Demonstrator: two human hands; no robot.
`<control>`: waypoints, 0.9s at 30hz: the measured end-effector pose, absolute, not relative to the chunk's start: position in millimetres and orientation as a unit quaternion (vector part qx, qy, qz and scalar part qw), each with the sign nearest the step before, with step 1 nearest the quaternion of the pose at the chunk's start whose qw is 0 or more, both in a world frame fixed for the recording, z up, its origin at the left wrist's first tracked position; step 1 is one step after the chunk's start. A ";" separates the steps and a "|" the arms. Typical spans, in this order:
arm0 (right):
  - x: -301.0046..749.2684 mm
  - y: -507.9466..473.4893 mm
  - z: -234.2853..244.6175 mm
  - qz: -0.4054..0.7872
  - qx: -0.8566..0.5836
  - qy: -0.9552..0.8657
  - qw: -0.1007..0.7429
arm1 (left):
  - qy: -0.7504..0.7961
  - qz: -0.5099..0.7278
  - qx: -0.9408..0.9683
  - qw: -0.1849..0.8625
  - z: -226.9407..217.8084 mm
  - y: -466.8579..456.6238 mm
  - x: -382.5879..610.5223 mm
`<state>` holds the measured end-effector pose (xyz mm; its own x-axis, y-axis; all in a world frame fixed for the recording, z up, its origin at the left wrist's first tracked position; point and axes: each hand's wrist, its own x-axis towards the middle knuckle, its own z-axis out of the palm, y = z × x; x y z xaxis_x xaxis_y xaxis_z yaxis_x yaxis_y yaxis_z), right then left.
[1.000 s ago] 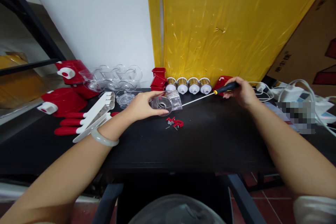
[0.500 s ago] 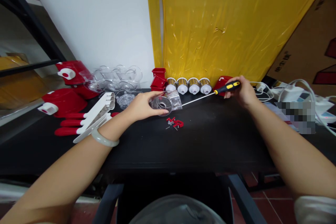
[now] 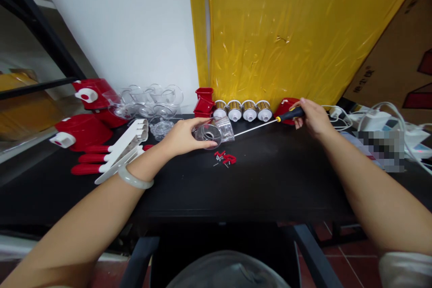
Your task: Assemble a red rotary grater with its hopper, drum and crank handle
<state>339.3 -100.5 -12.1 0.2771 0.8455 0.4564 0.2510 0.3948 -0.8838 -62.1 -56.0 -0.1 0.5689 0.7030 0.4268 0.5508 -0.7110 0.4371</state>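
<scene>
My left hand (image 3: 187, 137) is closed around a clear plastic housing (image 3: 222, 129) with a round opening, held at the table's middle. My right hand (image 3: 313, 117) grips the black-and-yellow handle of a long screwdriver (image 3: 259, 126). The shaft runs leftward and its tip meets the right end of the housing; the exact contact point is too small to make out. Just in front of the housing lie small red plastic clips (image 3: 229, 159) and several little metal screws or pins (image 3: 219, 158).
Grater drums (image 3: 249, 111) and red hoppers (image 3: 204, 102) line the back. Clear housings (image 3: 148, 99), red-and-white bases (image 3: 84, 131) and white arms with red handles (image 3: 114, 148) lie at left. White chargers with cables (image 3: 371, 121) sit at right, on the black table (image 3: 256, 193).
My right hand has shifted its fingers on the screwdriver handle, now covering the yellow patches and the handle's end. The left hand and the housing stay in place.
</scene>
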 end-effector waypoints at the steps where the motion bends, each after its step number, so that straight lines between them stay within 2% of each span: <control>1: 339.2 -100.4 -12.0 0.228 -0.502 -0.556 0.622 | 0.356 0.297 0.876 0.129 -0.2 -56.0 -62.0; 8: 337.0 -100.8 -8.3 0.319 -0.504 -0.504 0.625 | 0.358 0.299 0.875 0.130 0.0 -56.4 -61.3; 13: 337.1 -102.8 -7.0 0.287 -0.492 -0.522 0.635 | 0.363 0.293 0.875 0.128 0.5 -56.5 -61.9; 19: 334.7 -104.4 -7.4 0.228 -0.522 -0.557 0.604 | 0.357 0.295 0.877 0.129 0.8 -56.7 -61.9; 27: 336.6 -100.9 -9.3 0.319 -0.492 -0.505 0.633 | 0.362 0.298 0.873 0.139 0.7 -57.6 -61.3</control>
